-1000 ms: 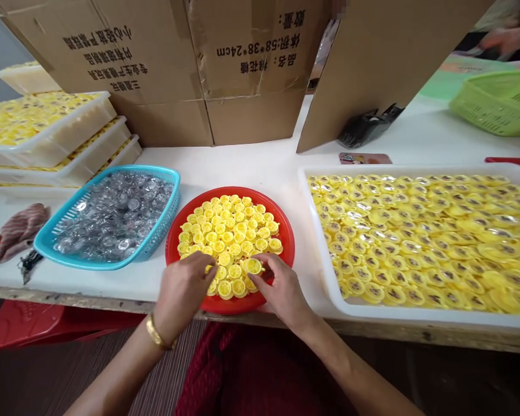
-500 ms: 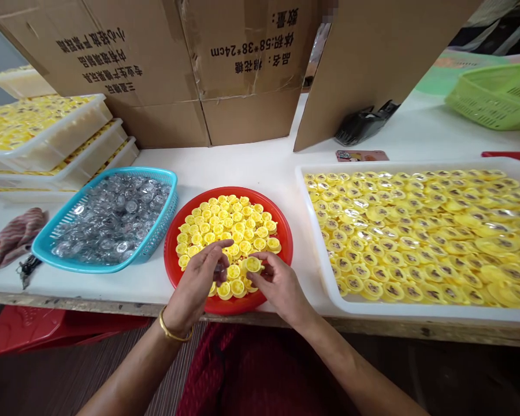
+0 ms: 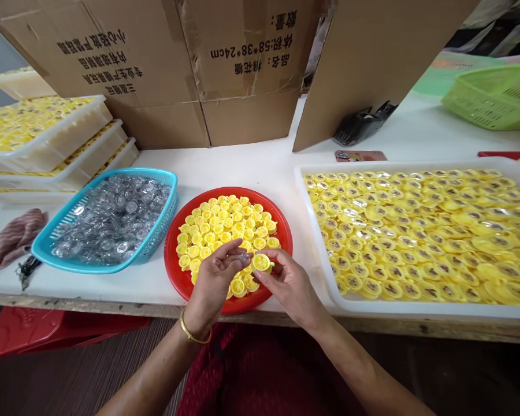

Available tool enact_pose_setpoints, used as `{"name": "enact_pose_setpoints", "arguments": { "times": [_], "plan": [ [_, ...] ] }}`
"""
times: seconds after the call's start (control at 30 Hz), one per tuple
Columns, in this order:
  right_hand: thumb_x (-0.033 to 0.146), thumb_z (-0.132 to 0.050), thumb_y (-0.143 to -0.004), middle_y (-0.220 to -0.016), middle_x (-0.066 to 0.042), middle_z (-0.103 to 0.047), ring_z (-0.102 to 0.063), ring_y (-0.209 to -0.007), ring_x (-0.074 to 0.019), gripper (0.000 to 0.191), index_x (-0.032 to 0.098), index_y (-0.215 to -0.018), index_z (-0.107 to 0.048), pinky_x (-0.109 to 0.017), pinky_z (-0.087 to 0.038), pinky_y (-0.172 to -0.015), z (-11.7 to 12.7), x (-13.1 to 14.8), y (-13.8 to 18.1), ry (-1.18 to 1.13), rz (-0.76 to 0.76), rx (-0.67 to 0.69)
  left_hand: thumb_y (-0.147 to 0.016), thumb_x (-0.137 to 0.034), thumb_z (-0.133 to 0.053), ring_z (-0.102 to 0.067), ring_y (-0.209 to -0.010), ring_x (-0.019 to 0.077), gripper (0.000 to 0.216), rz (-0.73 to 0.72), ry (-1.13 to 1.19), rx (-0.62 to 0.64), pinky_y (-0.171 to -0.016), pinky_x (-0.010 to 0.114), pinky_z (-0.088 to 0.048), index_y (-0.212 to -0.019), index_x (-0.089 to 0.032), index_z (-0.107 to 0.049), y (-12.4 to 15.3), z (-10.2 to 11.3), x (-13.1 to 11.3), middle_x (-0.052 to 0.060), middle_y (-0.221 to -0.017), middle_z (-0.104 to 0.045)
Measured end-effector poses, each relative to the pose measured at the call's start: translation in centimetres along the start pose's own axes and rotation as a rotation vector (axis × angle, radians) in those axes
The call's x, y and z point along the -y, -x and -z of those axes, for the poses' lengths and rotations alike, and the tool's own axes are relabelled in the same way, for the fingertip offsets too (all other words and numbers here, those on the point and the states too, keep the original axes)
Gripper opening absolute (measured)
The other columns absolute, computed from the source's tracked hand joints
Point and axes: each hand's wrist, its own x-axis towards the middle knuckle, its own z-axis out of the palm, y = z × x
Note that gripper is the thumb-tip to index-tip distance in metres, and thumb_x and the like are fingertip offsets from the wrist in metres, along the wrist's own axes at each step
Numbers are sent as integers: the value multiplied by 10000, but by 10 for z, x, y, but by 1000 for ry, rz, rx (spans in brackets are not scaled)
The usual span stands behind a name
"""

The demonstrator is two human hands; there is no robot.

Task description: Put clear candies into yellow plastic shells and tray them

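Yellow cup [image 3: 262, 263]: off the pile, over the near right part of the red tray [image 3: 171, 264], between your hands. Round, so no real long axis; open face up, small handle-like tab pointing right. Your right hand [image 3: 291, 284] is the one on it, thumb and forefinger clamped on its right side. From your left hand [image 3: 216, 278] the cup lies just right of the fingertips; whether they touch, can't tell. Your left thumb and fingers look together on a small clear piece [image 3: 245, 257], partly hidden, grip hard to judge; forefinger stretched out, rest loosely curled.

Under your hands, more yellow cups [image 3: 216, 222] fill the red tray, mostly open side up. Left of it, blue basket [image 3: 149, 254] full of clear pieces [image 3: 110, 222]. Right, white tray [image 3: 328, 289] of yellow pieces with dark centres [image 3: 394, 240]. Behind, cardboard [image 3: 249, 118] standing on the table.
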Motion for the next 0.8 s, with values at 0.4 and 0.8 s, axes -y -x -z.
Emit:
{"name": "enact_pose_setpoints", "arguments": {
  "times": [0.4,0.8],
  "plan": [
    [293,-637,-808,-1012,-65,-670,-666,-867,-178,293,200,-1079,-575,-306,-557,-777,-4,-5,0,50,51,-9,-661,-238,-778,-688,-889,173,241,-97,-31,-77,-880,315,-495,-822,-131,-634,-7,-10,1,52,-838,-724],
    [252,-625,-801,-1029,-65,-638,-652,-902,-191,262,210,-1055,-582,-330,-550,-797,-12,7,-3,65,106,8,-704,-186,-764,-673,-782,106,109,-311,21,-81,-766,215,-525,-792,-190,-701,-4,-2,8,7,-832,-728]
  ]
}}
